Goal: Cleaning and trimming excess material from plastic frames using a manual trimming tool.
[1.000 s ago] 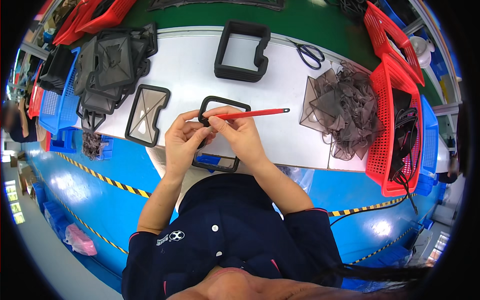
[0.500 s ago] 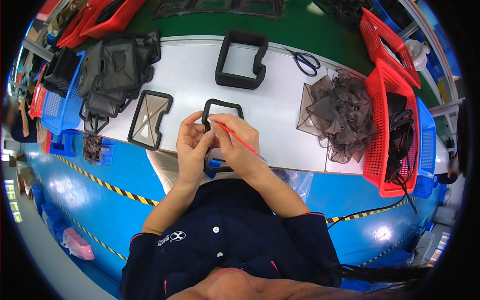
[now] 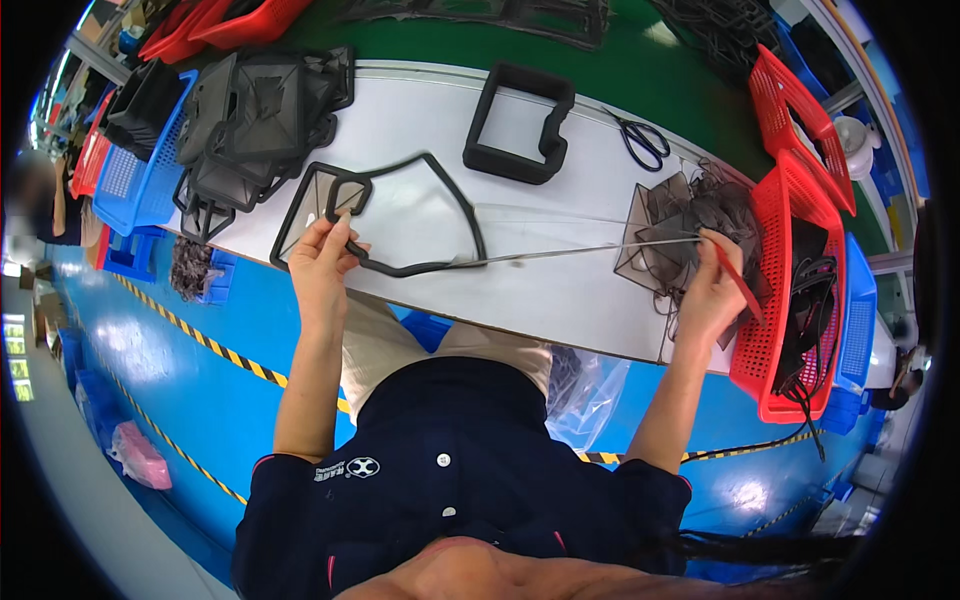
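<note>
Hands spread wide, a strip stretched taut between them over the white table (image 3: 560,290).

Head view: left hand (image 3: 325,262) grips the black rubber frame (image 3: 420,215) at its left edge, above the table's near side; right hand (image 3: 712,290) pinches the thin strip (image 3: 570,252) and a red tool (image 3: 738,282) beside the mesh pile (image 3: 690,215).

Right hand (image 3: 705,295) blocks the near end of the red tool (image 3: 738,282). The cord (image 3: 570,252) thins out, its end lost in the mesh pile (image 3: 690,215). Far left, a blurred person (image 3: 45,200), cut off by the rim.
</note>
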Demonstrator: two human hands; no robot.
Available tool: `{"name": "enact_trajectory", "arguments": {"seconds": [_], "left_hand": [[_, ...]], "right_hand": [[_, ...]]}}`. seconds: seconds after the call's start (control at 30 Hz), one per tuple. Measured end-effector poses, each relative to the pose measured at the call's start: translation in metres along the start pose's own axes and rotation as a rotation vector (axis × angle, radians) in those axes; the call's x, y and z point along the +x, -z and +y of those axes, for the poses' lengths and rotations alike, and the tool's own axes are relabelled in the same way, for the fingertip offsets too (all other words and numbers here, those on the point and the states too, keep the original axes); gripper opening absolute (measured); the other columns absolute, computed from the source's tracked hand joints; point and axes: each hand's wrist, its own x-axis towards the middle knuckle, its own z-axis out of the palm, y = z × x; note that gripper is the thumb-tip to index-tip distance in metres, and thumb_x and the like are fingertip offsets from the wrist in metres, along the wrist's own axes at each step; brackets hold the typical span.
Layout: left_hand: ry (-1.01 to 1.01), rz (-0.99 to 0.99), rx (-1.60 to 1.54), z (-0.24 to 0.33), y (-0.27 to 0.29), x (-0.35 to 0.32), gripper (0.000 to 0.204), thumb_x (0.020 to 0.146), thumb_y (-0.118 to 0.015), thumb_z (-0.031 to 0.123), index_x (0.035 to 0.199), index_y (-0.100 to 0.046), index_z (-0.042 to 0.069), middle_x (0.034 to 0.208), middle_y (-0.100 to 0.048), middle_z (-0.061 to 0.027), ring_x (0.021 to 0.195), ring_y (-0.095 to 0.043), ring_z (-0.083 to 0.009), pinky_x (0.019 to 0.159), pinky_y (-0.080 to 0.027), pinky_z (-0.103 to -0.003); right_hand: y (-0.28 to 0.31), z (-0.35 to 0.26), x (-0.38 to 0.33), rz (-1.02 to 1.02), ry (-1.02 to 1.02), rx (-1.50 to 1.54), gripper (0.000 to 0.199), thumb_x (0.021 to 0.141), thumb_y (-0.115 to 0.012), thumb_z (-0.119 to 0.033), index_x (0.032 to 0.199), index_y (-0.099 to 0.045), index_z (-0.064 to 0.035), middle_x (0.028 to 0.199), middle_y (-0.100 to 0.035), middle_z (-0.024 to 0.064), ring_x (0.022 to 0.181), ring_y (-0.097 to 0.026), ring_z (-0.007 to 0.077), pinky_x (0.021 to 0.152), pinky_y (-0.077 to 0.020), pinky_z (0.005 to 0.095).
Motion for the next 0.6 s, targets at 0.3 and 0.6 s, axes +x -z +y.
{"name": "enact_trajectory", "arguments": {"seconds": [0.3, 0.6], "left_hand": [[-0.002, -0.107, 0.031, 0.019, -0.005, -0.014, 0.038, 0.086, -0.061, 0.009, 0.122, -0.052, -0.002, 0.087, -0.065, -0.0123, 0.068, -0.065, -0.0159, 0.062, -0.053, -0.024], [-0.036, -0.243, -0.039, 0.034, -0.015, -0.036, 0.039, 0.087, -0.061, 0.010, 0.123, -0.051, -0.003, 0.084, -0.066, -0.0150, 0.071, -0.066, -0.0181, 0.065, -0.055, -0.027]], "right_hand": [[0.035, 0.043, 0.008, -0.052, -0.148, -0.393, 0.013, 0.090, -0.056, -0.013, 0.096, -0.063, -0.0042, 0.088, -0.066, 0.0146, 0.078, -0.064, 0.0249, 0.069, -0.0495, 0.0320], [0.004, -0.022, 0.002, 0.032, 0.106, -0.107, 0.012, 0.081, -0.064, -0.005, 0.093, -0.067, -0.0054, 0.103, -0.059, 0.0115, 0.093, -0.056, 0.0226, 0.078, -0.0448, 0.0309]]}}
